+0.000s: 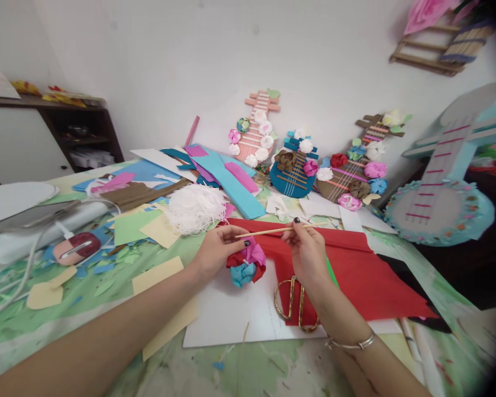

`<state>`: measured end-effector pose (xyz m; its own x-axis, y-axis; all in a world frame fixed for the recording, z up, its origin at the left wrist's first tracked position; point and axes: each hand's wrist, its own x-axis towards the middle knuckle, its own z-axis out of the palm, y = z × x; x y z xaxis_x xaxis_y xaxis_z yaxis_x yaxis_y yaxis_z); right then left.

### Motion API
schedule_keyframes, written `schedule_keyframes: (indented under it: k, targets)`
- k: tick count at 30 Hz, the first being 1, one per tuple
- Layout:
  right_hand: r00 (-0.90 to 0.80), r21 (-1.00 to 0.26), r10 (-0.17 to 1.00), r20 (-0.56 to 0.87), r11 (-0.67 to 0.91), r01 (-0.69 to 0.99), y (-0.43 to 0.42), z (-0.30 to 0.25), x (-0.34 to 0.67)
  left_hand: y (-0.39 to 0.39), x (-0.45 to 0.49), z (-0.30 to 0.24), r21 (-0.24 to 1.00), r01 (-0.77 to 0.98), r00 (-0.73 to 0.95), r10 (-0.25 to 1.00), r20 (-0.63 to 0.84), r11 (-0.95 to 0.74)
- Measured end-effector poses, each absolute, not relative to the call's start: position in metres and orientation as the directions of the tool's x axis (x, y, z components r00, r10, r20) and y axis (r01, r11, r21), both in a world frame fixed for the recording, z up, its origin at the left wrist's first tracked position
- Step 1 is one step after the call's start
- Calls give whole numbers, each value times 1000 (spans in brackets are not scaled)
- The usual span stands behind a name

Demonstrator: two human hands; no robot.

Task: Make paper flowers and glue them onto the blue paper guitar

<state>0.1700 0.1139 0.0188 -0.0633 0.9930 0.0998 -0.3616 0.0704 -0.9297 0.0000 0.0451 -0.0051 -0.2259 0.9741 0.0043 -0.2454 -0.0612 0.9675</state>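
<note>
A crepe paper flower (243, 271) in pink, red and blue is pinched in my left hand (219, 248), its thumb pressed against the top. Across the flower runs a thin wooden stick (267, 231), its left end at my left fingers. My right hand (308, 248) is closed on the stick's other side, between thumb and fingers. Below the right hand lie gold-handled scissors (289, 300), their blades hidden. Red crepe paper (355, 275) spreads under and beyond that hand, partly over a white board (227, 320).
White shredded paper (196, 208) and blue card strips (231, 182) lie behind the hands. Decorated cardboard instruments (293, 173) lean on the wall, with a larger light-blue one (438, 212) at right. A phone (33, 215), cables and paper scraps (126, 256) occupy the left.
</note>
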Motion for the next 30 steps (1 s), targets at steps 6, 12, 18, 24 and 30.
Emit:
schedule_keyframes:
  k: [6,12,18,24,30]
  targets:
    - [-64,-926,990,126,94,-367,114,17,169,43,0,-3,961,-264,-222,975,19,-79]
    - [-73,-929,988,137,103,-356,113,18,168,41,2,1,947,-309,-264,964,6,-91]
    - [-87,-924,984,153,111,-367,113,18,168,42,1,0,945,-318,-267,964,-9,-79]
    - [-113,-915,980,162,106,-389,113,17,168,43,0,0,945,-323,-264,964,-33,-57]
    - [-110,-916,978,176,122,-382,113,16,168,43,-1,1,941,-334,-263,964,-46,-46]
